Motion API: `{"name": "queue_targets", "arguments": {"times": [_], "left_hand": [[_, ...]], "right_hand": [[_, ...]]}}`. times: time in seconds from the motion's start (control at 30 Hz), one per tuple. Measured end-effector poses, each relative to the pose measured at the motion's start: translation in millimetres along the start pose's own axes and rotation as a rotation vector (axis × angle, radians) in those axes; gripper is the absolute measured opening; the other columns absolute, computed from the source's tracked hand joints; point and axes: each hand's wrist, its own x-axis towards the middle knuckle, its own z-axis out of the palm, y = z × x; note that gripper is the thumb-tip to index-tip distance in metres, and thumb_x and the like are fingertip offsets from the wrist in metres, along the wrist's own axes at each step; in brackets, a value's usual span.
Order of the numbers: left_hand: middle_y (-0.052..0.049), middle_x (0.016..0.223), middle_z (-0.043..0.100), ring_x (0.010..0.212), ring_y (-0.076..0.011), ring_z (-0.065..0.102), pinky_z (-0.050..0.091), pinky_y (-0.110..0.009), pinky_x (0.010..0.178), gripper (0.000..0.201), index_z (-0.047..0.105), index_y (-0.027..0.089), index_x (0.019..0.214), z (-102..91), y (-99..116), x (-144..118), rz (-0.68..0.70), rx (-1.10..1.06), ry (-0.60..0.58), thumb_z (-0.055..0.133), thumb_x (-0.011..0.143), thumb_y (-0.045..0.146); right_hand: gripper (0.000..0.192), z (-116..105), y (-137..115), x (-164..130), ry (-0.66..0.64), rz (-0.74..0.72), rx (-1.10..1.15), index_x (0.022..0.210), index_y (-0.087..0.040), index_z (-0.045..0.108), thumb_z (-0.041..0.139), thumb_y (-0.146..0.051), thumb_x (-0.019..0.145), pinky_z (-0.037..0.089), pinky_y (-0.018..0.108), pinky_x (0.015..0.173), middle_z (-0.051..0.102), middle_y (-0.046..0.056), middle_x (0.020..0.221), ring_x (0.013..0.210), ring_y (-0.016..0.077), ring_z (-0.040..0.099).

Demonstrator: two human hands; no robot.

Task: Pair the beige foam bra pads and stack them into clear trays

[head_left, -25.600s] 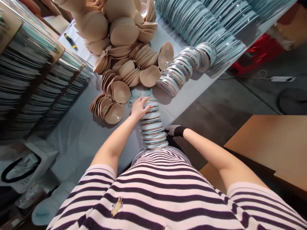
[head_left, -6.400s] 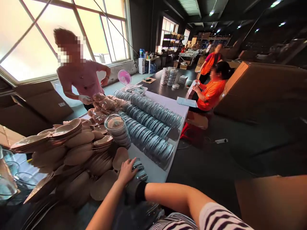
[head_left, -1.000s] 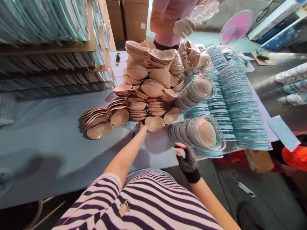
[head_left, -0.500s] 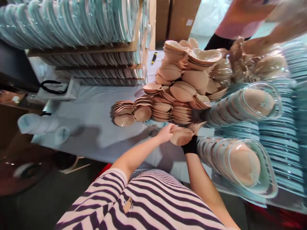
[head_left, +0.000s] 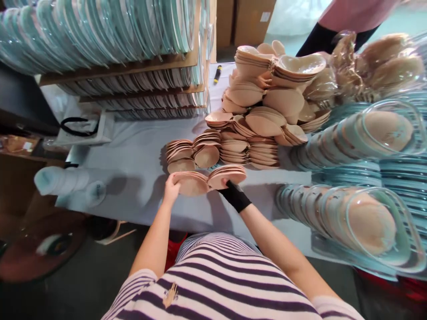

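While you stand at the table [head_left: 133,151]:
Left hand [head_left: 171,189]: fingers grip a tan cup stack [head_left: 191,183].
Right hand [head_left: 234,193] — gloved: fingers grip another tan stack [head_left: 227,175], touching the first.

A pale bench [head_left: 133,155] carries heaped tan shell-shaped cups [head_left: 260,120], rows of clear trays [head_left: 347,218], a wooden rack [head_left: 140,66] and a marker [head_left: 217,74].
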Motion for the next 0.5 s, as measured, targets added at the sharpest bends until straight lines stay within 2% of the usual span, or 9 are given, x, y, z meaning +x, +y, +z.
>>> {"name": "queue_targets", "arguments": {"times": [0.1, 0.17, 0.23, 0.3, 0.33, 0.4, 0.43, 0.5], "left_hand": [[-0.006, 0.102, 0.072, 0.1, -0.0228, 0.067, 0.053, -0.04, 0.1, 0.034, 0.064, 0.02, 0.107, -15.8, -24, 31, -0.032, 0.101, 0.118, 0.064, 0.073, 0.018], [-0.011, 0.113, 0.071, 0.108, -0.025, 0.066, 0.051, -0.042, 0.104, 0.042, 0.062, 0.017, 0.116, -18.6, -36, 52, -0.05, 0.218, 0.109, 0.06, 0.075, 0.011], [-0.016, 0.123, 0.067, 0.118, -0.0282, 0.063, 0.049, -0.044, 0.107, 0.052, 0.059, 0.015, 0.126, -19.6, -45, 68, -0.04, 0.333, 0.069, 0.056, 0.075, 0.006], [-0.02, 0.132, 0.06, 0.128, -0.0316, 0.057, 0.044, -0.048, 0.111, 0.059, 0.056, 0.014, 0.134, -20.1, -50, 75, 0.032, 0.441, 0.075, 0.055, 0.076, 0.004], [-0.021, 0.136, 0.057, 0.132, -0.033, 0.053, 0.041, -0.05, 0.114, 0.059, 0.055, 0.014, 0.137, -19.7, -51, 75, 0.095, 0.494, 0.09, 0.056, 0.078, 0.006], [-0.022, 0.141, 0.052, 0.137, -0.0336, 0.048, 0.036, -0.05, 0.117, 0.053, 0.057, 0.015, 0.137, -14.9, -50, 69, 0.262, 0.581, 0.071, 0.056, 0.084, 0.011], [-0.021, 0.141, 0.052, 0.138, -0.0331, 0.047, 0.034, -0.049, 0.119, 0.049, 0.058, 0.016, 0.136, -9.8, -49, 63, 0.355, 0.612, 0.014, 0.057, 0.087, 0.016], [-0.02, 0.142, 0.052, 0.139, -0.0325, 0.046, 0.032, -0.048, 0.121, 0.046, 0.06, 0.017, 0.135, 6.3, -46, 53, 0.518, 0.656, -0.188, 0.06, 0.09, 0.028]], "right_hand": [[0.037, 31, 0, 35, 0.124, 0.129, 0.258, 0.11, -0.021, 0.057, 0.061, -0.048, 0.085, 0.059, 0.04, 0.088, 0.071, 0.005, 0.1, 0.097, 0.0207, 0.068], [0.024, 44, 3, 48, 0.204, 0.258, 0.393, 0.096, -0.023, 0.056, 0.066, -0.039, 0.082, 0.06, 0.035, 0.076, 0.067, 0.001, 0.083, 0.078, 0.0178, 0.068], [0.017, 51, 7, 51, 0.223, 0.344, 0.418, 0.086, -0.022, 0.055, 0.066, -0.033, 0.081, 0.057, 0.032, 0.066, 0.064, 0.0, 0.073, 0.064, 0.0158, 0.064], [0.011, 56, 10, 47, 0.223, 0.368, 0.366, 0.085, -0.02, 0.057, 0.063, -0.03, 0.082, 0.055, 0.032, 0.064, 0.065, 0.002, 0.073, 0.061, 0.0156, 0.063], [0.009, 58, 10, 44, 0.241, 0.355, 0.276, 0.087, -0.02, 0.059, 0.063, -0.027, 0.083, 0.055, 0.032, 0.066, 0.067, 0.003, 0.076, 0.064, 0.0162, 0.064], [0.013, 60, 9, 39, 0.289, 0.253, -0.074, 0.095, -0.019, 0.064, 0.063, -0.025, 0.083, 0.055, 0.035, 0.077, 0.071, 0.006, 0.085, 0.076, 0.019, 0.067], [0.017, 60, 6, 39, 0.303, 0.173, -0.309, 0.1, -0.019, 0.065, 0.063, -0.023, 0.084, 0.054, 0.037, 0.084, 0.072, 0.008, 0.091, 0.084, 0.021, 0.067], [0.025, 62, -2, 44, 0.258, -0.018, -0.76, 0.11, -0.016, 0.068, 0.064, -0.021, 0.085, 0.049, 0.042, 0.097, 0.073, 0.014, 0.109, 0.104, 0.026, 0.065]]}}
